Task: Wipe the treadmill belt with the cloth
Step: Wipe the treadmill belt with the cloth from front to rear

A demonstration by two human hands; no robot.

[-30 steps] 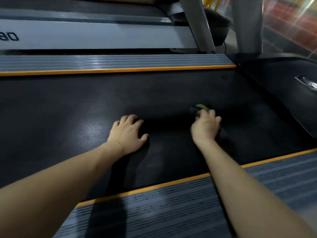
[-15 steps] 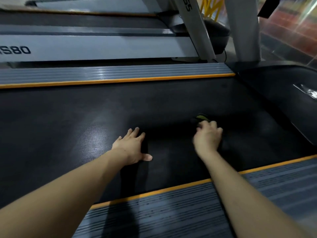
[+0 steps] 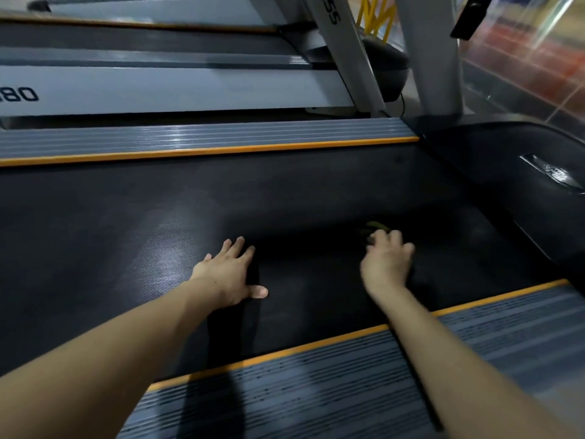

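Observation:
The black treadmill belt (image 3: 133, 223) fills the middle of the head view. My right hand (image 3: 386, 263) lies on the belt at right of centre, fingers curled over a dark cloth (image 3: 375, 225) with a yellow-green edge. Most of the cloth is hidden under the hand and lost in shadow. My left hand (image 3: 228, 274) rests flat on the belt to the left, fingers spread and straight, thumb out to the right.
Grey ribbed side rails with orange strips run along the far side (image 3: 202, 137) and the near side (image 3: 316, 394) of the belt. The black motor cover (image 3: 512, 160) sits at right. Grey uprights (image 3: 437, 58) and a neighbouring treadmill (image 3: 158, 87) stand beyond.
My left hand went from curled to flat with spread fingers. My right hand slid slightly nearer with the cloth. The view tilted up a little.

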